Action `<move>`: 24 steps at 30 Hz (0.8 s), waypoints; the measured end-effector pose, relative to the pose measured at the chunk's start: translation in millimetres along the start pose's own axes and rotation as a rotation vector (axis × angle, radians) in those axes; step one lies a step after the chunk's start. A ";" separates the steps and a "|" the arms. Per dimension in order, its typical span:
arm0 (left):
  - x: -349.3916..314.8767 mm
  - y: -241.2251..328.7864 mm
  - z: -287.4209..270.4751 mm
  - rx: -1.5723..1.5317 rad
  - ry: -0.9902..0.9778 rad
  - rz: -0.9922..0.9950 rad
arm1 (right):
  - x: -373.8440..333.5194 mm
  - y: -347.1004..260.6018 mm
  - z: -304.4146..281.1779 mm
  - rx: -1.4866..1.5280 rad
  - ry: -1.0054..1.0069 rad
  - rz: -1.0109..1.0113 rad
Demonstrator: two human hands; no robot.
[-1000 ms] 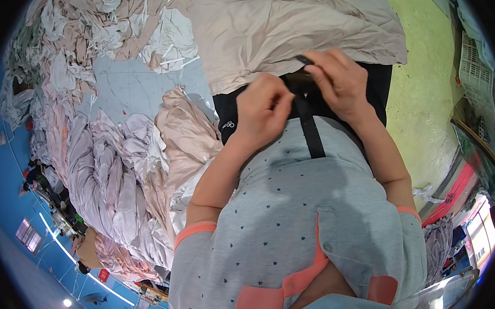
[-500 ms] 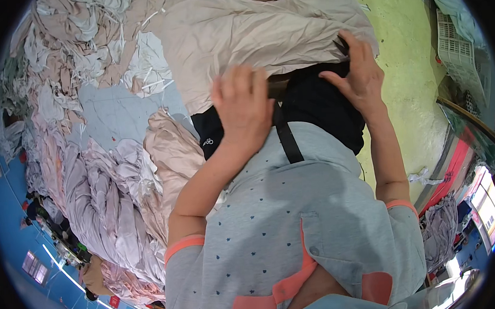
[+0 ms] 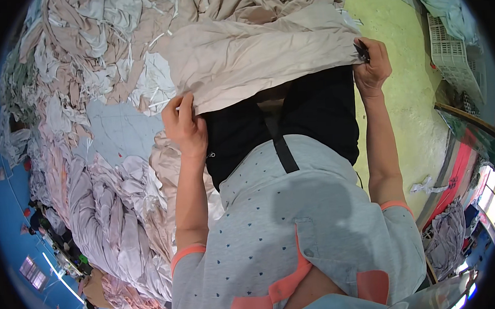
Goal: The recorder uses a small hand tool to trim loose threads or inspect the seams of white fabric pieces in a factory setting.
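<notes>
A beige cloth (image 3: 265,55) lies across my lap, its near edge stretched between my two hands over black trousers. My left hand (image 3: 185,126) pinches the near left corner of this cloth. At the opposite end, my right hand (image 3: 374,65) is closed at the cloth's right edge. A small black pointed tool (image 3: 361,49), which looks like thread snips, sticks out of the right fingers. Its handle is hidden in the palm, and the exact grip on the cloth there is partly covered.
Heaped beige and white cloths (image 3: 107,44) with white ties fill the far left. Pinkish-grey fabric (image 3: 110,212) is piled at my left. A grey-blue floor patch (image 3: 120,127) shows between them. On the right are a yellow-green floor (image 3: 391,124) and a white plastic crate (image 3: 449,49).
My left hand has moved left and taken the cloth's left corner. The right hand has shifted slightly right and closed. The near edge is now pulled straighter, and more of the black trousers shows.
</notes>
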State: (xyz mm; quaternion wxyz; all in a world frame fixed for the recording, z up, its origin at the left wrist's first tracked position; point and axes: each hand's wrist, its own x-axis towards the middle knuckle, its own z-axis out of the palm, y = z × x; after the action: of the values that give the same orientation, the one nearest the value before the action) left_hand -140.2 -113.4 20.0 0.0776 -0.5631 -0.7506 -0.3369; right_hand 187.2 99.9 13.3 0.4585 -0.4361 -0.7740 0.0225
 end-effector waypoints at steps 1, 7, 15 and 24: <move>-3.9 -1.5 0.2 -0.006 0.001 0.006 | -1.3 0.3 -1.5 -0.006 0.005 0.000; -11.2 -6.2 4.6 -0.021 0.064 0.017 | -10.7 1.5 0.4 0.014 0.009 0.032; -14.0 -5.8 4.7 -0.031 0.083 0.018 | -17.0 5.5 0.0 0.018 0.001 0.034; 0.8 44.9 -6.3 -0.059 -0.125 0.047 | -26.1 12.2 -5.4 -0.031 -0.044 0.084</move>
State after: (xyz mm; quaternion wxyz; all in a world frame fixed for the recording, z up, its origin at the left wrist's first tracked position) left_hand -101.8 -110.3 44.1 0.0216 -0.6027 -0.7302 -0.3212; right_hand 204.3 87.4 -6.9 0.4332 -0.4745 -0.7653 0.0392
